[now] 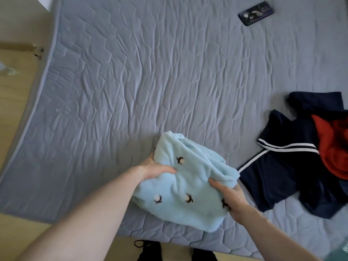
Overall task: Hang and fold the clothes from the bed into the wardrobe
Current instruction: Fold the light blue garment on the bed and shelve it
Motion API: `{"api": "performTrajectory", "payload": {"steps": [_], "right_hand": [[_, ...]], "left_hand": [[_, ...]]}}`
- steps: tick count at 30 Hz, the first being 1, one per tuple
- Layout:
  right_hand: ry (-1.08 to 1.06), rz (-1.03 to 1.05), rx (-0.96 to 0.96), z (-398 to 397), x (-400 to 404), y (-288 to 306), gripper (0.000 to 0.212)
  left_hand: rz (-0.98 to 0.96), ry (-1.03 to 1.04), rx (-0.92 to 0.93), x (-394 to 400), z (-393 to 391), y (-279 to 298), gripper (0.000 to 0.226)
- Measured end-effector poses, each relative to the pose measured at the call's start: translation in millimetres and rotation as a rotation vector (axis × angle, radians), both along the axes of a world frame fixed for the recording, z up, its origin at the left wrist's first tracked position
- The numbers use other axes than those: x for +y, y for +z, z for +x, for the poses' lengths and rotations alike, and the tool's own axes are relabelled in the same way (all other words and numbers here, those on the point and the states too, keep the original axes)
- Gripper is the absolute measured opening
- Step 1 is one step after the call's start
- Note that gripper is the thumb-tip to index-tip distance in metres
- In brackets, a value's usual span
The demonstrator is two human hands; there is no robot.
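Head view, looking down: you have a folded light-blue fleece garment [185, 182] with small dark embroidered motifs, gathered into a thick bundle at the near edge of the bed [131, 81]. Your left hand [156, 167] grips the bundle's left side, thumb on top and pointing right, the other fingers tucked under the fabric and out of sight. Your right hand [228, 196] grips the right edge, thumb pressed on the top surface and fingers curled round the side. Whether the bundle rests on the grey quilted mattress cover or is just lifted off it, you cannot tell from here.

To your right on the bed lies a navy garment with white stripes [278, 166], spread loosely and unfolded, with a red garment [333, 147] heaped on its far-right part, touching it. A dark phone [256, 13] lies well apart near the far side of the mattress. Wooden flooring [11, 91] shows along the left edge, and your black shoes [150, 250] stand just below the bed's near edge.
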State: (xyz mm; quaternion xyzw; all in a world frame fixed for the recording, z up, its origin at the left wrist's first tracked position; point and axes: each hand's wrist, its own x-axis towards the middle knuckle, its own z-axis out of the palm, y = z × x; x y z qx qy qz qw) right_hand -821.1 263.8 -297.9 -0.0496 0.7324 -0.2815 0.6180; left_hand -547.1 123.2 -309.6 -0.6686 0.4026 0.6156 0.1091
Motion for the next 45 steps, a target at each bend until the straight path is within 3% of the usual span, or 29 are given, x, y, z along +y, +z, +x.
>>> {"api": "performTrajectory", "payload": {"steps": [2,7,13,25,35,45], "right_hand": [[0.008,0.008,-0.037,1,2,11,0.064],[0.223,-0.006,-0.072,20,0,63,0.069],[0.426,-0.097,-0.062,62,-15,179,0.069],[0.797,-0.346,-0.173,148,-52,410,0.065],[1.237,-0.545,-0.355,329,-85,551,0.075],[1.275,-0.721,-0.523,531,-62,637,0.065]], "left_hand": [[0.059,0.081,0.048,25,16,8,0.07],[0.054,0.338,0.092,87,63,68,0.055],[0.015,0.605,0.188,139,104,204,0.058],[-0.411,0.971,0.274,213,169,452,0.042],[-0.683,1.413,0.319,291,292,544,0.059],[-0.913,1.615,0.275,339,440,641,0.06]]}}
